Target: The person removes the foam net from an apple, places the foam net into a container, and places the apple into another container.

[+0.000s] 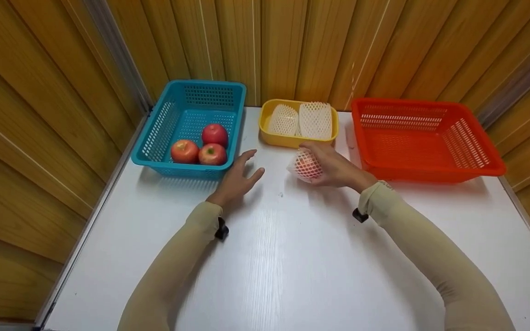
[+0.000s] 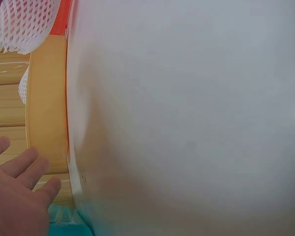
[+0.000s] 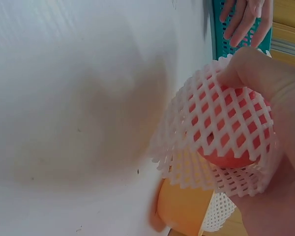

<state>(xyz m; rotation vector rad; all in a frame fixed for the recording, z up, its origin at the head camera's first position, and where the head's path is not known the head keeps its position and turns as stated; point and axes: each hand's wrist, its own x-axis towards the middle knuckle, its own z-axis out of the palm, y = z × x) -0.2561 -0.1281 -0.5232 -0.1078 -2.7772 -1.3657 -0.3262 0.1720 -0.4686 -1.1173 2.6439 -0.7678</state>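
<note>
My right hand (image 1: 336, 166) grips a red apple (image 3: 231, 160) wrapped in a white foam net sleeve (image 1: 305, 165), held over the table in front of the yellow basket. In the right wrist view, the thumb presses on the net and the sleeve's loose end flares open past the fruit. My left hand (image 1: 236, 180) has its fingers spread and holds nothing, beside the right front corner of the blue basket (image 1: 177, 171). Three bare apples (image 1: 212, 154) lie together in that basket's front part. Two foam net sleeves (image 1: 315, 120) lie in the yellow basket (image 1: 288, 140).
On the right stands a red-orange basket (image 1: 430, 173) with nothing visible inside. All the baskets line the back of the white table (image 1: 265, 257), against a wood-patterned wall (image 1: 279, 50). Another wooden panel (image 1: 30, 115) rises along the left side.
</note>
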